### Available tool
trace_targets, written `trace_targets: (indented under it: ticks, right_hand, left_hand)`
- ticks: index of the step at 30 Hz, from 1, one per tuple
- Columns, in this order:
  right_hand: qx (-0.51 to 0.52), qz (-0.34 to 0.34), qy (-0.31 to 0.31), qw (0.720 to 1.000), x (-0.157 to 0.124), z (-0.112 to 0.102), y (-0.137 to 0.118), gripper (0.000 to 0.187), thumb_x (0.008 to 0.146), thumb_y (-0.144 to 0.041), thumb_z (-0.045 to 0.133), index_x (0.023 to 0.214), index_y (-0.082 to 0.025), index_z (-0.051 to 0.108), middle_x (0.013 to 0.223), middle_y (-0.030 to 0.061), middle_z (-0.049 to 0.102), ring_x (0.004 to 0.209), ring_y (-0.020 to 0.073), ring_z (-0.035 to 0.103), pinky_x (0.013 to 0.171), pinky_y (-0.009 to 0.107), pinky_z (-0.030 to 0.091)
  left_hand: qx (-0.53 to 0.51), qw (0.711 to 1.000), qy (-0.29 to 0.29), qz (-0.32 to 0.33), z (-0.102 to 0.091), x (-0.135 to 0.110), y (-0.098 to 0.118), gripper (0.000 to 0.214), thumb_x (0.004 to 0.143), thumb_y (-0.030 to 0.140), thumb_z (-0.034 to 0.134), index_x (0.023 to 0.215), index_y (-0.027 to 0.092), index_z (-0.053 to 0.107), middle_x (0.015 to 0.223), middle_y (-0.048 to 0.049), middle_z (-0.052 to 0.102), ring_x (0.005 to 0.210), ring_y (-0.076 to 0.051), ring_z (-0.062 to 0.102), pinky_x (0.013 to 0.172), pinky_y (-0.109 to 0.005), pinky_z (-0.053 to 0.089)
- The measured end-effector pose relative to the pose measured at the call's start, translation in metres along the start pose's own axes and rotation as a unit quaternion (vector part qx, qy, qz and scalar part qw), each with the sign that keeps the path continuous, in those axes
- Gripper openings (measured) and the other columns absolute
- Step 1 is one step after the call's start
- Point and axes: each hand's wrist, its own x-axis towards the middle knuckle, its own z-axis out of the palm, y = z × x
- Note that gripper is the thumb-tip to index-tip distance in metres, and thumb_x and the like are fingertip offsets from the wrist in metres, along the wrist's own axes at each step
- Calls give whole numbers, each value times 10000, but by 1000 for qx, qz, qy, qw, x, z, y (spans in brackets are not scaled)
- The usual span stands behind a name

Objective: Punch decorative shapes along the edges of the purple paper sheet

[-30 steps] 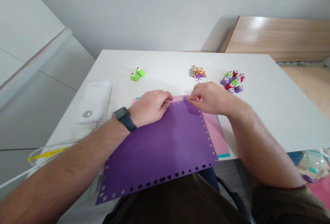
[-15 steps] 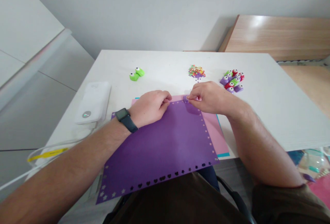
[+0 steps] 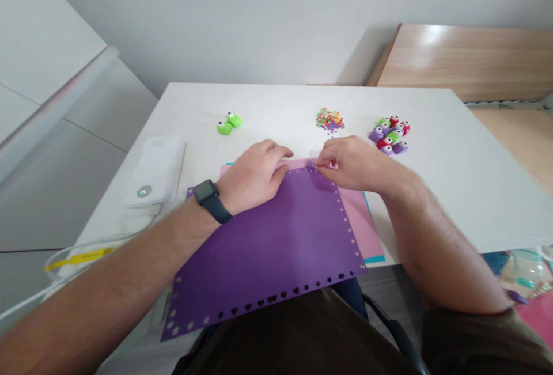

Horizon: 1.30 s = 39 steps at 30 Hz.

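A purple sheet of paper [image 3: 276, 237] with small star and heart holes along its borders lies over a pink sheet [image 3: 363, 219], and its near edge overhangs the table toward me. At the far edge of the purple sheet, my right hand [image 3: 348, 162] pinches a small purple craft punch [image 3: 311, 165]. My left hand [image 3: 261, 173] rests on the far part of the sheet with thumb and forefinger apart and nothing between them. A dark smartwatch [image 3: 206, 190] is on the left wrist. A blue edge shows under the pink sheet.
Beyond the hands lies a heap of tiny coloured paper cutouts [image 3: 330, 119]. A cluster of purple, red and green punches [image 3: 390, 135] stands to its right, two green punches [image 3: 228, 123] to the left. A white power bank [image 3: 155, 170] with a cable sits at the table's left.
My left hand has opened, its forefinger lifting away from the thumb and stretching right past the sheet's far edge. The right hand and the punch have stayed in place.
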Motion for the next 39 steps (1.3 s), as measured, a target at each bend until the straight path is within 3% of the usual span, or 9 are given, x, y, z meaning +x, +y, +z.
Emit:
trace_targets:
  ticks: [3,9,32,39]
  right_hand:
    - [-16,-6,-1,1000,0,1,1,254,904,-165,577,853,-157,826,821,86,775,782,196,672,781,324,452]
    - [-18,-14,-10,1000,0,2,3,252,915,-167,558,798,-160,782,772,61,718,739,165,618,749,305,421]
    - [9,-5,-67,998,1,3,4,269,892,-110,572,771,-166,806,777,59,722,718,156,617,745,308,427]
    - [7,5,-52,999,2,4,2,244,878,-128,600,739,-172,795,763,56,721,713,159,621,733,304,419]
  left_hand:
    - [-1,998,9,59,1,4,8,396,1032,139,477,1391,125,644,1305,-160,685,1232,-287,637,1110,-496,522]
    - [-2,992,-17,125,12,13,15,427,1022,100,490,1416,167,640,1411,-147,663,1276,-296,618,1109,-523,514]
    - [25,990,-60,127,18,13,18,504,883,41,512,1350,161,658,1402,-103,692,1242,-299,633,1059,-498,503]
    - [-15,992,-38,121,20,14,15,495,896,52,525,1348,174,687,1362,-96,716,1237,-283,640,1095,-500,503]
